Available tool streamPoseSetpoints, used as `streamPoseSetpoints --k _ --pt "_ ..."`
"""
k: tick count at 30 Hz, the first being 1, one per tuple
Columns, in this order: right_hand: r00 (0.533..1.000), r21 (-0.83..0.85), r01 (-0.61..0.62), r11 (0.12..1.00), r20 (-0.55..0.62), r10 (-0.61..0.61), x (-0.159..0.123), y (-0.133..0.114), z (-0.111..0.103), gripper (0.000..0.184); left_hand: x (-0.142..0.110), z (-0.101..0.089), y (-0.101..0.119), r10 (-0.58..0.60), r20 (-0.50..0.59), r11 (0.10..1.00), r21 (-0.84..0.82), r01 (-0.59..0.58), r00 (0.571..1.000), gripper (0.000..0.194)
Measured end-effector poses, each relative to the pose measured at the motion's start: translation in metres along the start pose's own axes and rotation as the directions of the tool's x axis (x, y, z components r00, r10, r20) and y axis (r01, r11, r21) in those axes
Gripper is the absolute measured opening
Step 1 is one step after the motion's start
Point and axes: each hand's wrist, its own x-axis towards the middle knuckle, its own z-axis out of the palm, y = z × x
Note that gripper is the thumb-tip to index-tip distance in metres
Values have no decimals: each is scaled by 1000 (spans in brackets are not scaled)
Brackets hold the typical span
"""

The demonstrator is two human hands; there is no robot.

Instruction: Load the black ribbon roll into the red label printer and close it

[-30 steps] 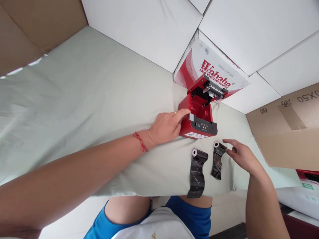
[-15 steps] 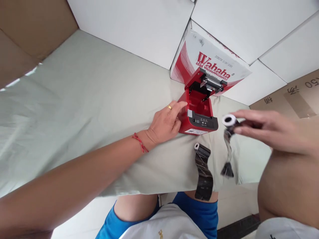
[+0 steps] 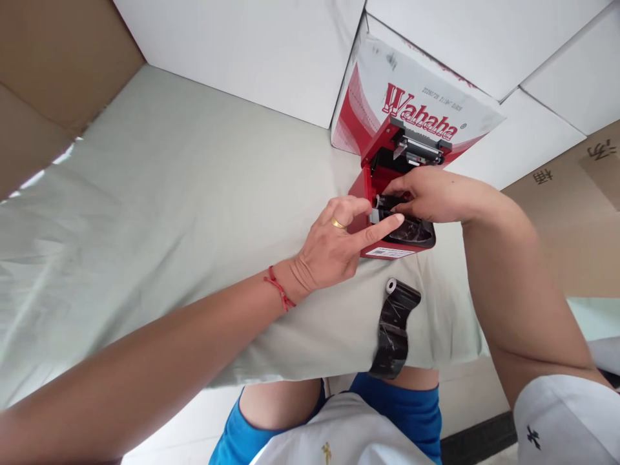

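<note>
Red printer (image 3: 359, 188): on the worktop, just in front of the Wahaha carton, lid (image 3: 380, 143) raised.
Worktop (image 3: 217, 181): draped in pale green cloth, creased.
Wahaha carton (image 3: 421, 97): white and red, near the white panels, behind the printer.
Left hand (image 3: 332, 245): fingers spread and partly bent, at the printer's near left corner; one finger reaches across the front edge by the film.
Right hand (image 3: 433, 194): reaching into the open printer from its right side, fingers closed on the black film roll.
Loose roll (image 3: 393, 326): black, on the cloth in front of the printer, its strip running towards the person.
Black film roll (image 3: 409, 229): inside the printer, loose end draped over the front panel.
Gold ring (image 3: 338, 223): on the left hand.
</note>
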Motion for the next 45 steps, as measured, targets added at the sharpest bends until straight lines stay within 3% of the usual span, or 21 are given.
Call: streamPoseSetpoints --k 5,7,9,10,12,13,14,15,18,19,23,28,31,35,39,45 --pt "993 110 73 991 -104 -62 12 10 13 25 -5 -4 2 -11 113 1000 -1 11 994 61" --pt "978 106 135 985 -172 -116 -1 9 10 23 -7 -5 2 -13 126 1000 8 12 992 60" --pt "941 135 152 979 -322 -102 -22 4 3 19 -8 -5 2 -9 124 1000 15 7 992 60" --pt "899 160 147 976 -433 -65 -32 1 -1 20 -8 -5 3 -6 126 1000 6 5 992 60" --pt "705 198 130 972 -707 50 -45 -3 -7 27 -8 -6 3 -1 129 1000 -28 5 992 59" --pt "600 183 118 976 -796 77 -46 -3 -8 29 -8 -6 4 -3 129 999 -41 9 992 59" --pt "534 146 98 984 -842 72 -43 -1 -8 30 -7 -6 4 -4 127 999 -45 9 992 59" --pt "529 94 75 993 -847 40 -37 2 -5 31 -7 -7 4 -1 120 999 -37 6 993 60" --pt "631 21 58 998 -776 -20 -20 15 12 36 -6 -8 6 10 89 1000 21 -12 996 59" --pt "637 35 71 997 -771 -18 -19 17 20 38 -5 -9 6 18 79 999 35 -20 997 58" --pt "551 98 197 975 -834 -27 -40 14 58 40 -6 -8 6 21 66 999 47 -24 998 60" --pt "500 116 320 940 -864 -63 -60 3 101 33 -1 -9 2 -66 80 998 12 65 995 68" --pt "440 136 337 932 -898 -28 -56 1 113 32 4 -12 -2 -149 197 986 -40 160 969 77" --pt "432 178 349 920 -902 11 -52 1 116 33 8 -15 -7 -209 293 967 -83 242 933 85" --pt "412 174 374 911 -911 5 -49 1 123 30 7 -12 -7 -207 254 965 -103 239 945 90" --pt "231 199 420 886 -967 108 -37 -7 146 31 -1 -10 -11 -130 93 991 -23 132 987 59"
